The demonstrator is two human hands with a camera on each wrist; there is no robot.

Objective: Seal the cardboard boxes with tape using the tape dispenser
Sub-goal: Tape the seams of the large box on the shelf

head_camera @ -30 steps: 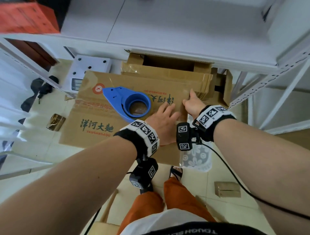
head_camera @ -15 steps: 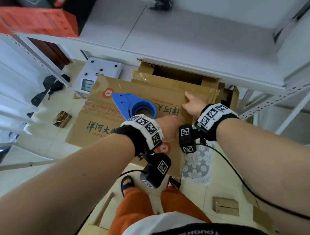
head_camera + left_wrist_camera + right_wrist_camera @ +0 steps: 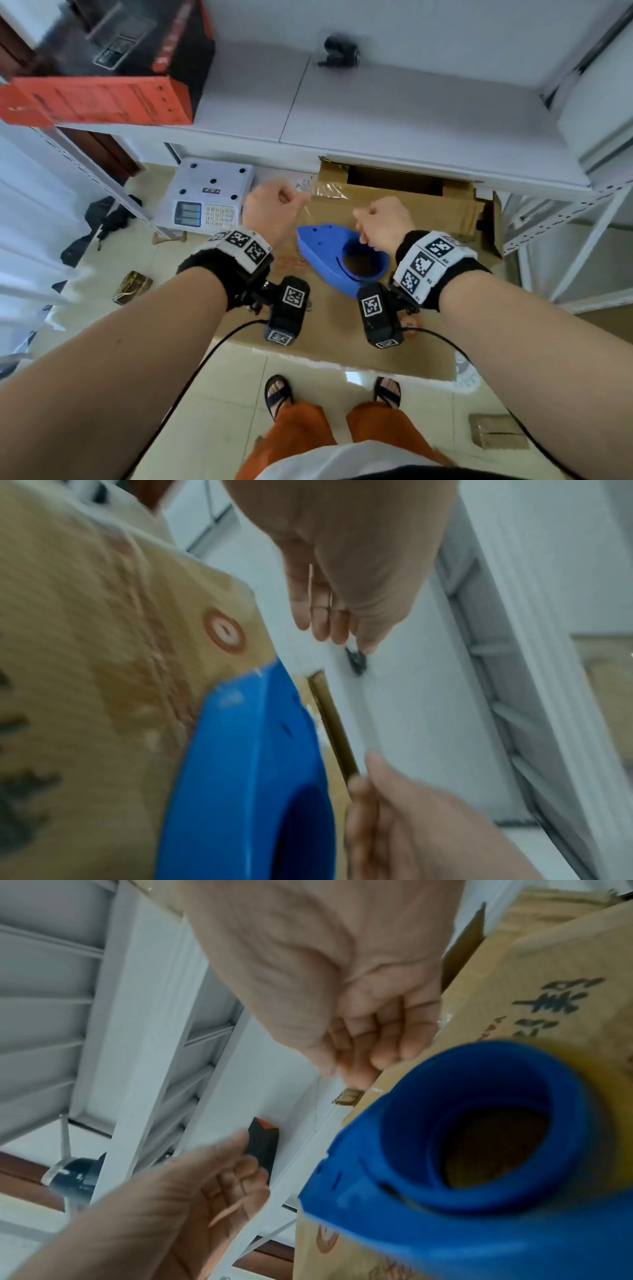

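A blue tape dispenser point(image 3: 325, 253) lies flat on top of the printed cardboard box point(image 3: 342, 335) on the floor. Both hands hover above the box and touch nothing. My left hand point(image 3: 274, 205) is up and left of the dispenser, fingers loosely curled. My right hand point(image 3: 380, 226) hangs just over the dispenser's round core, also loosely curled. In the left wrist view the left hand point(image 3: 325, 610) is empty above the dispenser point(image 3: 253, 777) and box point(image 3: 85, 642). The right wrist view shows the right hand point(image 3: 369, 1042) empty beside the dispenser point(image 3: 479, 1218). Both wrist views are blurred.
A second, open cardboard box point(image 3: 394, 202) sits behind, under the white shelf point(image 3: 376, 120). A weighing scale point(image 3: 209, 202) lies on the floor at left. A red box point(image 3: 102, 102) stands on the shelf. Small parcels point(image 3: 132, 287) lie on the tiles; shelf legs point(image 3: 582, 246) stand at right.
Both hands have come off the box top, where they lay pressing flat, and now hang curled above it. The left hand moved left. The dispenser stays on the box.
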